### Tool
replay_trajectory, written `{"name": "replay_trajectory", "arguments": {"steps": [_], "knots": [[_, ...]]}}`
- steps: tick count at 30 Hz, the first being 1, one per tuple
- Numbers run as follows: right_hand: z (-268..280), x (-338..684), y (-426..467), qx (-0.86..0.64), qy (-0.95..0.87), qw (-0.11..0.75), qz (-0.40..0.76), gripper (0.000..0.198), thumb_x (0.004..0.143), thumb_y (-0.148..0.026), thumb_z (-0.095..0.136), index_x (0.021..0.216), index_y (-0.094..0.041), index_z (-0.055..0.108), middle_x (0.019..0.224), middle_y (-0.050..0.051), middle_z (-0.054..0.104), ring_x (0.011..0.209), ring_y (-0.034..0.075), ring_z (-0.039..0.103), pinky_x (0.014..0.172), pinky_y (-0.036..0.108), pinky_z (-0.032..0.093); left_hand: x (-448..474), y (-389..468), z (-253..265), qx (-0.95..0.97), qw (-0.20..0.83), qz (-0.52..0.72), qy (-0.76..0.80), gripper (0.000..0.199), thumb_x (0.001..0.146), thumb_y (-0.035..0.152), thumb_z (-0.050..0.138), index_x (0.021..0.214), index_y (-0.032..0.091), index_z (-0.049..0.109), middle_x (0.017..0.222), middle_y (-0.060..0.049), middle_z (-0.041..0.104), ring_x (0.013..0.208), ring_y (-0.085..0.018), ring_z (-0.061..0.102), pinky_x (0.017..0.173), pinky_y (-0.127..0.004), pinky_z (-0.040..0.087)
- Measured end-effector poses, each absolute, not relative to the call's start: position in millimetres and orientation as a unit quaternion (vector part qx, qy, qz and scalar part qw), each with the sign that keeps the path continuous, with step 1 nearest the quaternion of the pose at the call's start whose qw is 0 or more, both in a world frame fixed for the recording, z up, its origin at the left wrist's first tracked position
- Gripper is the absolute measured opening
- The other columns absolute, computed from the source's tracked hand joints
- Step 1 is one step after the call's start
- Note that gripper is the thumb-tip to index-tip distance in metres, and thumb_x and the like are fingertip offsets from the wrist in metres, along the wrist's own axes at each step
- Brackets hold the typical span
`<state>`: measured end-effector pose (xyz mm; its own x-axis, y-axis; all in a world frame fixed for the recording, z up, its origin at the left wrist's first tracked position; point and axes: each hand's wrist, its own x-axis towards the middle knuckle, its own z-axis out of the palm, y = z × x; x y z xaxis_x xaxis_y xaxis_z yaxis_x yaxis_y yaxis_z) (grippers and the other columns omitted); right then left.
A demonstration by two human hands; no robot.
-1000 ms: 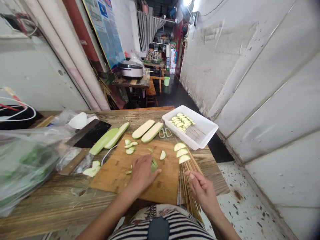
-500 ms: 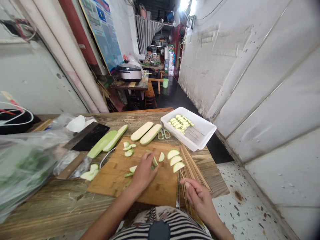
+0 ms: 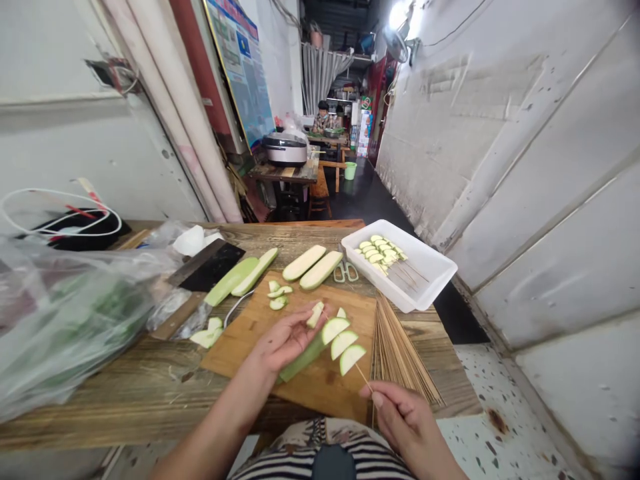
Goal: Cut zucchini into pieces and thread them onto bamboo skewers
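Observation:
My right hand [image 3: 400, 417] pinches the lower end of a bamboo skewer [image 3: 364, 378], which carries three half-round zucchini slices [image 3: 343, 345] spaced along it. At the skewer's far tip, my left hand [image 3: 290, 340] holds another zucchini slice [image 3: 315, 314] between thumb and fingers. Whether the tip has gone into that slice is too small to tell. Under both hands lies a wooden cutting board [image 3: 240, 350] with a few loose slices [image 3: 279, 296] at its upper left. A long green zucchini piece [image 3: 305, 357] shows partly beneath my left hand.
Loose bamboo skewers [image 3: 400, 347] fan out right of the board. Behind them stands a white tray [image 3: 431, 275] holding filled skewers. Scissors [image 3: 346, 270], zucchini halves [image 3: 321, 269], a cleaver [image 3: 213, 263] and a plastic bag of greens [image 3: 95, 320] occupy the table. Farther back, a person sits at another table.
My left hand has lifted a zucchini slice off the board to the skewer tip. The skewer with three slices has come leftward over the board. The view has shifted slightly left.

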<state>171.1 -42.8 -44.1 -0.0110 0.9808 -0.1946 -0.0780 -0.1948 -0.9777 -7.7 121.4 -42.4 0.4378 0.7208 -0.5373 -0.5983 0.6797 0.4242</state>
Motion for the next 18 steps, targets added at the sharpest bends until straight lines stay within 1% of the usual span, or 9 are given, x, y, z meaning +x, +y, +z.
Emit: {"name": "replay_trajectory", "arguments": {"steps": [2, 4, 7, 11, 14, 16, 18], "knots": [[-44.5, 171.9, -43.5, -0.532, -0.426, 0.464, 0.566, 0.036, 0.087, -0.048, 0.053, 0.092, -0.013, 0.062, 0.047, -0.010, 0.027, 0.042, 0.005, 0.021, 0.041, 0.021, 0.013, -7.1, 124.1, -42.8, 0.043, 0.835, 0.399, 0.377, 0.028, 0.083, -0.001, 0.042, 0.108, 0.002, 0.054, 0.091, -0.015, 0.067, 0.079, -0.014, 0.067, 0.063, -0.016, 0.054], [-45.5, 172.3, -43.7, -0.532, -0.426, 0.464, 0.566, 0.036, 0.087, -0.048, 0.053, 0.090, -0.014, 0.062, 0.046, -0.010, 0.026, 0.042, 0.005, 0.021, 0.041, 0.021, 0.013, -8.4, 127.1, -42.8, 0.025, 0.828, 0.406, 0.387, 0.028, 0.082, -0.002, 0.043, 0.108, 0.002, 0.053, 0.085, -0.013, 0.067, 0.070, -0.011, 0.066, 0.052, -0.012, 0.050], [-47.3, 171.3, -42.3, -0.525, -0.433, 0.465, 0.566, 0.035, 0.087, -0.048, 0.054, 0.088, -0.014, 0.062, 0.046, -0.010, 0.026, 0.041, 0.005, 0.021, 0.041, 0.020, 0.013, -10.3, 128.6, -41.6, 0.044, 0.829, 0.408, 0.380, 0.028, 0.081, -0.001, 0.047, 0.106, 0.007, 0.055, 0.083, -0.010, 0.067, 0.062, -0.009, 0.062, 0.041, -0.011, 0.044], [-48.6, 169.5, -39.8, -0.521, -0.449, 0.457, 0.565, 0.034, 0.087, -0.047, 0.054, 0.085, -0.013, 0.062, 0.047, -0.010, 0.024, 0.042, 0.005, 0.020, 0.041, 0.020, 0.013, -9.8, 125.3, -35.8, 0.074, 0.828, 0.416, 0.368, 0.024, 0.082, 0.003, 0.049, 0.104, 0.010, 0.057, 0.088, -0.010, 0.066, 0.064, -0.009, 0.062, 0.040, -0.012, 0.041], [-47.9, 169.3, -39.3, -0.526, -0.461, 0.448, 0.558, 0.036, 0.086, -0.048, 0.054, 0.087, -0.013, 0.063, 0.048, -0.010, 0.023, 0.043, 0.006, 0.020, 0.041, 0.020, 0.014, -9.3, 123.8, -30.3, 0.097, 0.834, 0.412, 0.354, 0.021, 0.084, 0.007, 0.047, 0.103, 0.007, 0.057, 0.087, -0.011, 0.066, 0.062, -0.009, 0.061, 0.039, -0.013, 0.040], [-46.7, 169.7, -39.5, -0.530, -0.462, 0.442, 0.557, 0.038, 0.086, -0.049, 0.054, 0.088, -0.013, 0.064, 0.049, -0.010, 0.024, 0.044, 0.006, 0.021, 0.041, 0.020, 0.014, -9.5, 123.6, -27.3, 0.104, 0.843, 0.400, 0.344, 0.020, 0.086, 0.009, 0.044, 0.100, 0.004, 0.057, 0.087, -0.013, 0.065, 0.061, -0.010, 0.061, 0.040, -0.015, 0.041], [-45.3, 170.3, -39.7, -0.535, -0.461, 0.440, 0.555, 0.039, 0.086, -0.050, 0.053, 0.089, -0.013, 0.065, 0.049, -0.009, 0.024, 0.044, 0.006, 0.021, 0.042, 0.020, 0.015, -10.4, 123.0, -24.8, 0.109, 0.845, 0.400, 0.339, 0.019, 0.087, 0.009, 0.043, 0.099, 0.004, 0.057, 0.087, -0.014, 0.066, 0.061, -0.011, 0.061, 0.040, -0.016, 0.042]]}}
